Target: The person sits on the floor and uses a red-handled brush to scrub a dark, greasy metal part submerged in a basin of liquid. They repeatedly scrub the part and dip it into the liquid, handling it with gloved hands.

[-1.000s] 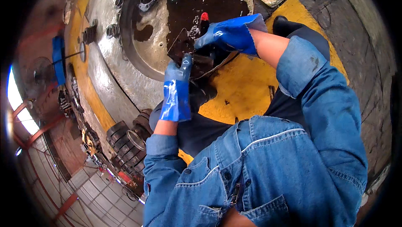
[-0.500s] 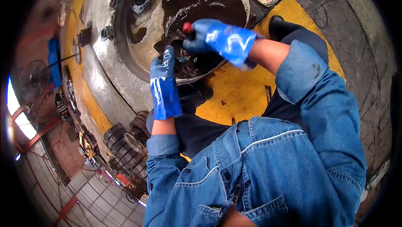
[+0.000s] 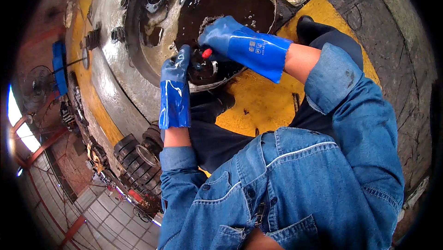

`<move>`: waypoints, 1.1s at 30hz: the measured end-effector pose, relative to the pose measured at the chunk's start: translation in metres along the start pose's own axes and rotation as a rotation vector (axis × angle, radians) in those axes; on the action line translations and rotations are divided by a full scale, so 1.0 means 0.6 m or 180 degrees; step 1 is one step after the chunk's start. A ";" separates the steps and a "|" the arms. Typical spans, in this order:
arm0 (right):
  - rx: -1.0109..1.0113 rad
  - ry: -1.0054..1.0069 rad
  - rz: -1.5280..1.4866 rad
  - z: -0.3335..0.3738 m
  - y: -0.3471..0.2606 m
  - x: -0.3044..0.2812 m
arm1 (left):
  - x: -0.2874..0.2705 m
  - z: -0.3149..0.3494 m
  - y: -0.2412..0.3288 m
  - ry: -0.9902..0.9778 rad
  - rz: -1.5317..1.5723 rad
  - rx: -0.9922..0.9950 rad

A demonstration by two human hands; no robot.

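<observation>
— So, what do we see our hands doing?

— We see our right hand [image 3: 226, 35] in a blue glove, curled shut around a small tool with a red end [image 3: 207, 53]. The red bit pokes out from under the fingers. That is all we can see of the tool; the rest hides inside the glove.

— And where is that tool?

— It sits over the dark, oily middle of the big round metal wheel part [image 3: 115, 79], close to the wheel part's lower edge.

— What about our other hand?

— Our left hand [image 3: 177, 68] wears a blue glove too. Its fingers are nearly straight and held together, and the tips touch a small dark round piece [image 3: 203, 68] just beside the red end. We cannot tell if it pinches anything, because the fingertips hide what is under them.

— Are the two hands close?

— Yes, the fingertips nearly meet at the red end.

— What else is around?

— Black oil [image 3: 221, 5] covers the hollow of the wheel part. Under it lies a yellow floor [image 3: 263, 102] with dark marks. Our blue denim sleeves and shirt fill the bottom. A black shoe [image 3: 307, 24] shows past our right arm, and another dark shoe [image 3: 210, 104] sits under the left glove. Some black toothed rings [image 3: 134, 157] lie stacked past the lower left edge of the wheel part.

— What is hard to make out?

— The top of the wheel part is cut off by the picture's edge. The things far off at the left are bent and blurry.
</observation>
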State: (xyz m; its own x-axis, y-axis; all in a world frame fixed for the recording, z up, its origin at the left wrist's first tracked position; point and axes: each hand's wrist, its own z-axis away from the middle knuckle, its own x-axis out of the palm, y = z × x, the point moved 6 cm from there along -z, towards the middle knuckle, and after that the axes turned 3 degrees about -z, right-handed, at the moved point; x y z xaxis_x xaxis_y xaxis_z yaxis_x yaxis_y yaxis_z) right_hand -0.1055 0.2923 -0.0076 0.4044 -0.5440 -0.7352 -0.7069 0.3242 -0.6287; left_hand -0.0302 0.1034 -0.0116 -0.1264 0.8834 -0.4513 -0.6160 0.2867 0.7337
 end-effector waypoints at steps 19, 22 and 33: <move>0.1236 -0.0297 -0.1171 0.005 0.039 -0.004 | 0.048 -0.113 0.072 -0.1398 -0.1180 -0.0033; 0.2085 -0.1284 -0.2842 0.016 0.045 0.004 | 0.061 -0.125 0.080 -0.1655 -0.1268 -0.0169; 0.1325 -0.0791 -0.0839 0.028 0.029 0.045 | 0.059 -0.112 0.056 -0.1579 -0.0984 -0.0396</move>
State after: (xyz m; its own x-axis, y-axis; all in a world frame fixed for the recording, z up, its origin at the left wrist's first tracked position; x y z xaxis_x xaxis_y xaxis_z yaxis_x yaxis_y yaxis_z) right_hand -0.0975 0.2964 -0.0426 0.6971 -0.4655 -0.5453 -0.2942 0.5078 -0.8097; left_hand -0.1079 0.1195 -0.0370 0.4330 0.8422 -0.3213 -0.6566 0.5389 0.5277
